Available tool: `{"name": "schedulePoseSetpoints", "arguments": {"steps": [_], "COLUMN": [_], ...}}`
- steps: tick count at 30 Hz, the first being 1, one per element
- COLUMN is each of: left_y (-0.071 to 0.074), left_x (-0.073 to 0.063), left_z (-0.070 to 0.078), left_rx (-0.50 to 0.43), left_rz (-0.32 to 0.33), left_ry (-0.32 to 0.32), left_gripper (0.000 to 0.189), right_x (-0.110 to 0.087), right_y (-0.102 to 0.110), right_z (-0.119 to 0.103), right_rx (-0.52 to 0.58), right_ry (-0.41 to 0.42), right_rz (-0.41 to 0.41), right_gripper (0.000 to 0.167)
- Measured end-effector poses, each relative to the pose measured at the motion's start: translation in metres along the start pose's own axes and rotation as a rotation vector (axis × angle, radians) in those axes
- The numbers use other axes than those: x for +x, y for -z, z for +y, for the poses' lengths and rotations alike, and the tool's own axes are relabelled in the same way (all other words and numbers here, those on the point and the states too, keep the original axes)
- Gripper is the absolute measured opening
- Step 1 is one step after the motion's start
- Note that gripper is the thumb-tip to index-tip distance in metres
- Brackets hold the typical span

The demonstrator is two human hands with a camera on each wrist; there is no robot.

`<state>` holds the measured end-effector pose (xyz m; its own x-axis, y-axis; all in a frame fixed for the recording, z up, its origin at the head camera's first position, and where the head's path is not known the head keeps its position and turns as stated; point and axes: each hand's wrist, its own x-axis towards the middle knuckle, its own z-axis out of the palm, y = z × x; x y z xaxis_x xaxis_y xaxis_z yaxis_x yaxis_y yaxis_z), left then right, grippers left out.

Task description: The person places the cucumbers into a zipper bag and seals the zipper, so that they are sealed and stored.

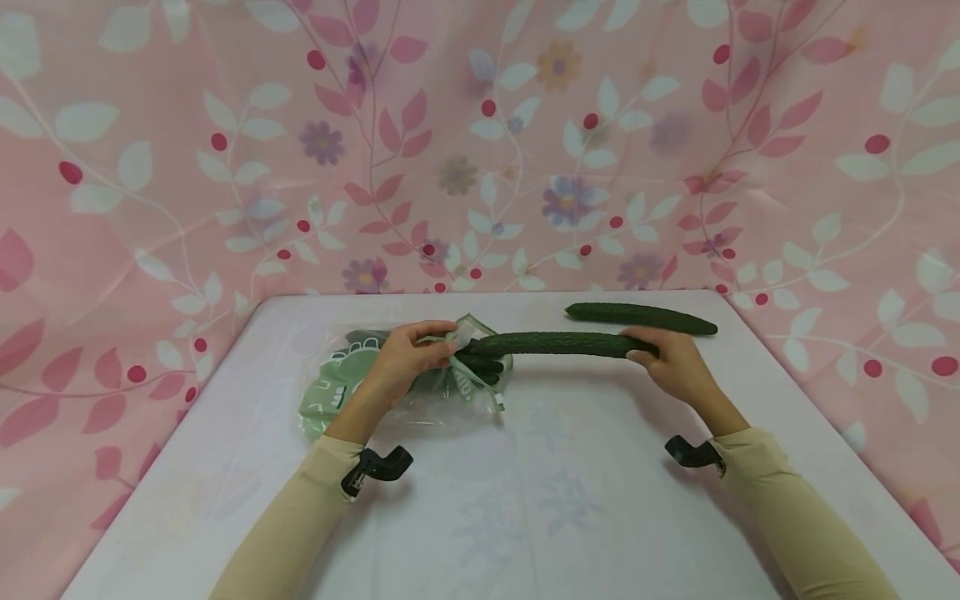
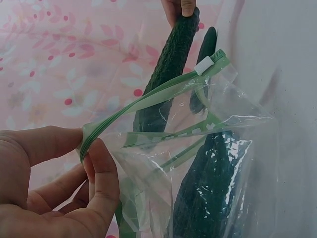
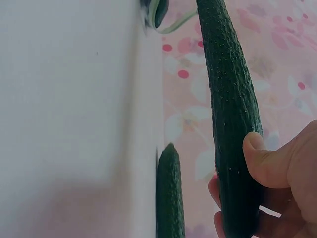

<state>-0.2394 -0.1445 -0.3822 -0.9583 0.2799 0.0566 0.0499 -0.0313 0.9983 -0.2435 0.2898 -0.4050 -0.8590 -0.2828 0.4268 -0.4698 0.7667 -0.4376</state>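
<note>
My right hand (image 1: 675, 364) grips a long dark green cucumber (image 1: 558, 343) by its right end, holding it level above the table. The cucumber's left end is at the mouth of a clear zip bag (image 2: 257, 129) with a green print and a white slider (image 2: 204, 65). In the left wrist view that end passes behind the bag's green zip edge. My left hand (image 1: 401, 367) pinches this edge between thumb and fingers, and the mouth stands apart. More cucumber (image 2: 205, 183) shows through the plastic inside the bag.
Another cucumber (image 1: 641, 317) lies on the white table (image 1: 570, 517) near its back edge, behind the right hand. A pink flowered cloth (image 1: 480, 150) hangs behind the table. Each sleeve carries a black wrist camera (image 1: 378, 467).
</note>
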Motion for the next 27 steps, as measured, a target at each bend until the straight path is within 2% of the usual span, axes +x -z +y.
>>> {"name": "schedulePoseSetpoints", "arguments": {"steps": [7,27], "left_y": [0.0,0.0], "left_x": [-0.002,0.0], "left_z": [0.001,0.001], "left_rx": [0.003,0.024], "left_rz": [0.001,-0.002], "left_ry": [-0.004,-0.018], "left_gripper": [0.043,0.043], "right_x": [0.002,0.01], "right_y": [-0.009,-0.035], "right_z": [-0.01,-0.037], "right_rx": [0.03,0.093], "right_ry": [0.033,0.038], "right_rz": [-0.038,-0.101], "right_gripper": [0.032,0.03]}}
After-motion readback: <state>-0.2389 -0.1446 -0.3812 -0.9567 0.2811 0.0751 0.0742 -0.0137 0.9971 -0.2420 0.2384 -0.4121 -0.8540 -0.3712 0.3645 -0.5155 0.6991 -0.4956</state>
